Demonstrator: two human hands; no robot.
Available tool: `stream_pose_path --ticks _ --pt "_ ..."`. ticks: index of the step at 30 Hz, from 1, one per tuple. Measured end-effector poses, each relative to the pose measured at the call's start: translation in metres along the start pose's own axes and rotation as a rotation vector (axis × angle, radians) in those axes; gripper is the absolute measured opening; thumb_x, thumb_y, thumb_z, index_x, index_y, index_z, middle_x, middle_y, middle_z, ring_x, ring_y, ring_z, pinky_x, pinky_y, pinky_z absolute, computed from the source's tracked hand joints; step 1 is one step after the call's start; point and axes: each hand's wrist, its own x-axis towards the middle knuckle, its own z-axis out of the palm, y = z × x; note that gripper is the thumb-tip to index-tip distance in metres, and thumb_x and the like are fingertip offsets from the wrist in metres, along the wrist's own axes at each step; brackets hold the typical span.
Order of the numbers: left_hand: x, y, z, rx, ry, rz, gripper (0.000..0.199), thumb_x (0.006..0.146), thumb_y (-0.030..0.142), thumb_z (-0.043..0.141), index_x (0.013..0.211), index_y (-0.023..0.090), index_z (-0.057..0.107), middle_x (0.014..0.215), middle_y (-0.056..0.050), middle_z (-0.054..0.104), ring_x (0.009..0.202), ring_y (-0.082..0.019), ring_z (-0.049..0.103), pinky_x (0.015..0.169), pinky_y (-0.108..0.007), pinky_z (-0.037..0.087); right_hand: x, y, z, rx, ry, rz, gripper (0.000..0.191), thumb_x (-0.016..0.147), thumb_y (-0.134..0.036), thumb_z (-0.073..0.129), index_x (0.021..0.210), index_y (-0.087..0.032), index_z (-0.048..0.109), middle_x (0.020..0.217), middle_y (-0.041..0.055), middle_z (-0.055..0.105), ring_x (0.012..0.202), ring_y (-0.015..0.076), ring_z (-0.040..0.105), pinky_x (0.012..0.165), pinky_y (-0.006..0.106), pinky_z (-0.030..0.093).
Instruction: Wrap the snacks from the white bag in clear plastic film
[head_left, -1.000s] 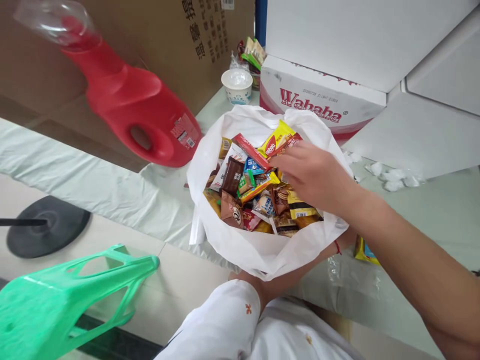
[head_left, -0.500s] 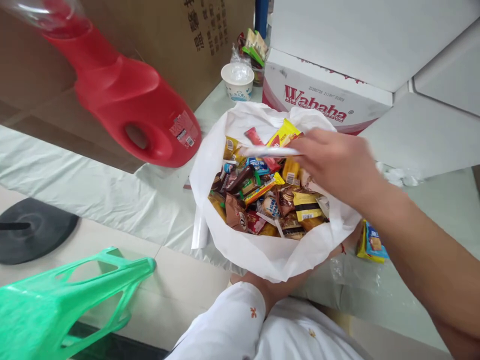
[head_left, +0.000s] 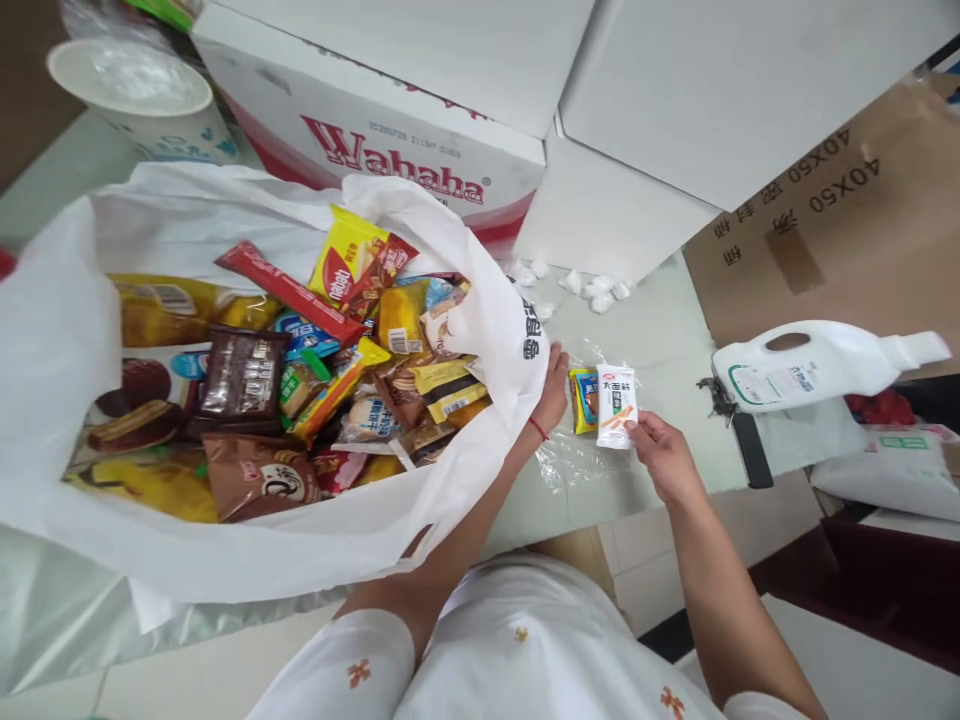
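At the right, my right hand (head_left: 661,452) pinches the lower edge of a white snack packet (head_left: 616,405) with orange sticks pictured on it. The packet partly overlaps a blue-and-yellow snack packet (head_left: 584,400) on the table. My left hand (head_left: 553,388), with a red string at the wrist, is against the right side of a white plastic bag (head_left: 480,470); its fingers are mostly hidden. Wrapped snacks fill the wide-mouthed bag, among them a yellow nabati packet (head_left: 346,262), a red stick packet (head_left: 289,290) and a brown packet (head_left: 259,478).
A Wahaha carton (head_left: 390,150) stands behind the bag, with a paper cup (head_left: 142,110) to its left. Small white crumpled pieces (head_left: 598,290) lie near the carton. At right are a white jug (head_left: 810,365) and a cardboard box (head_left: 825,220). Clear plastic film (head_left: 559,465) lies by my left wrist.
My right hand has moved from above the bag to the table at its right, carrying the white packet. The view has turned right; my left hand stays by the bag.
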Motion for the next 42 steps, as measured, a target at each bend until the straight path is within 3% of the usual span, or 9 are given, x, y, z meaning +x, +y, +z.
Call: stream_pose_path --ticks 3,6,12,18,23,29,35,39,42 --pt "-0.001 -0.001 -0.006 0.057 -0.002 -0.069 0.061 0.089 0.003 0.043 0.148 0.015 0.052 0.166 -0.013 0.038 0.157 -0.029 0.029 0.132 -0.052 0.020 0.011 0.004 0.007 -0.093 -0.089 -0.069 0.048 0.081 -0.059 0.070 0.107 -0.019 0.071 0.088 0.0044 0.076 0.072 0.0186 0.065 0.066 0.030 0.050" --pt "-0.001 0.002 -0.009 0.104 -0.002 -0.064 0.064 0.085 -0.001 0.040 0.147 0.011 0.052 0.166 -0.014 0.038 0.157 -0.028 0.030 0.132 -0.051 0.022 0.026 0.010 0.001 -0.299 -0.097 -0.087 0.048 0.085 -0.062 0.063 0.107 -0.020 0.072 0.088 0.0052 0.076 0.078 0.0221 0.067 0.073 0.034 0.052" --pt "0.001 0.008 -0.018 0.162 0.107 0.015 0.056 0.085 -0.001 0.043 0.137 0.013 0.059 0.163 -0.014 0.042 0.155 -0.029 0.032 0.130 -0.054 0.025 0.004 0.013 -0.003 -0.780 0.242 -0.384 0.041 0.097 -0.054 0.052 0.106 -0.019 0.071 0.111 0.0122 0.069 0.086 0.0234 0.065 0.076 0.037 0.050" --pt "-0.007 0.019 -0.032 0.142 0.237 0.166 0.048 0.085 -0.003 0.038 0.120 0.017 0.065 0.149 -0.014 0.054 0.151 -0.026 0.038 0.125 -0.054 0.035 -0.071 0.031 0.063 -0.821 -0.161 -0.702 0.050 0.095 -0.058 0.062 0.127 -0.020 0.062 0.114 0.0126 0.067 0.100 0.0268 0.065 0.081 0.037 0.054" --pt "-0.021 0.031 -0.048 0.227 0.117 0.285 0.052 0.081 -0.005 0.040 0.118 0.019 0.067 0.129 -0.010 0.067 0.142 -0.026 0.048 0.122 -0.054 0.038 -0.069 0.056 0.092 -0.933 -0.133 -0.678 0.017 0.103 -0.029 0.054 0.106 -0.021 0.069 0.092 0.0079 0.067 0.082 0.0227 0.063 0.068 0.031 0.048" --pt "-0.049 0.036 -0.071 0.514 -0.220 0.193 0.061 0.079 -0.007 0.040 0.127 0.018 0.067 0.140 -0.013 0.064 0.147 -0.031 0.043 0.125 -0.063 0.030 -0.070 0.066 0.041 -0.759 -0.205 -0.781 0.025 0.104 -0.020 0.044 0.099 -0.020 0.068 0.083 0.0050 0.062 0.072 0.0175 0.059 0.063 0.027 0.045" --pt "-0.085 0.046 -0.092 0.665 -0.397 0.256 0.059 0.080 -0.003 0.048 0.133 0.017 0.064 0.148 -0.014 0.058 0.154 -0.033 0.033 0.128 -0.064 0.019 -0.083 0.070 -0.028 -0.579 -0.235 -0.749 0.021 0.104 -0.019 0.045 0.104 -0.021 0.066 0.087 0.0045 0.063 0.077 0.0166 0.062 0.068 0.027 0.049" --pt "-0.087 0.046 -0.093 0.541 -0.322 0.308 0.028 0.095 0.011 0.048 0.103 0.024 0.072 0.121 -0.008 0.073 0.146 -0.028 0.046 0.129 -0.063 0.018 -0.072 0.069 -0.059 -0.511 -0.191 -0.644 0.018 0.104 -0.027 0.049 0.104 -0.023 0.066 0.088 0.0041 0.064 0.078 0.0175 0.063 0.070 0.029 0.050" --pt "-0.074 0.051 -0.088 0.417 -0.206 0.326 0.020 0.098 0.020 0.052 0.095 0.025 0.071 0.122 -0.005 0.074 0.144 -0.026 0.049 0.128 -0.060 0.022 -0.054 0.067 -0.073 -0.449 -0.122 -0.545 0.018 0.102 -0.033 0.052 0.100 -0.024 0.067 0.087 0.0037 0.064 0.078 0.0177 0.061 0.071 0.030 0.048"
